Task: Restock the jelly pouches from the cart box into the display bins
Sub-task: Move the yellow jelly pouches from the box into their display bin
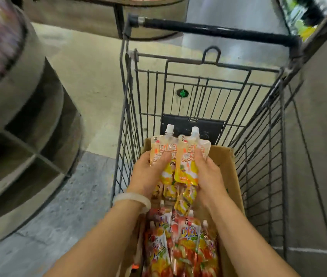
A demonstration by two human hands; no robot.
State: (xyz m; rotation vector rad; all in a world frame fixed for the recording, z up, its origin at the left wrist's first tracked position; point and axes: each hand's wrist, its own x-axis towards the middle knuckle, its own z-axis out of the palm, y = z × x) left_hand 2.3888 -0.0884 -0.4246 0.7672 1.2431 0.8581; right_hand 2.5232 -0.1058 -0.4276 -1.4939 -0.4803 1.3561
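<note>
1. Both hands reach into the cardboard box that sits inside the wire shopping cart.
2. The left hand grasps a yellow-and-peach jelly pouch, fingers curled over its front.
3. The right hand grasps a second pouch just beside the first, fingers wrapped round its right edge.
4. Both held pouches stand lengthwise away from the person, white spout caps pointing toward the cart's far end and bottoms toward the wrists; the two touch or overlap along their inner edges.
5. More pouches fill the box beneath and nearer the person: a red-and-yellow batch lies with spouts mostly pointing the same way.
6. The lower parts of the held pouches are covered by palms, and the small pouches under them are jumbled and hard to separate.
7. A pale bangle circles the left wrist.
8. The round display stand at the left is blurred; its bin contents cannot be made out, and the box's near end is cut off by the frame.
</note>
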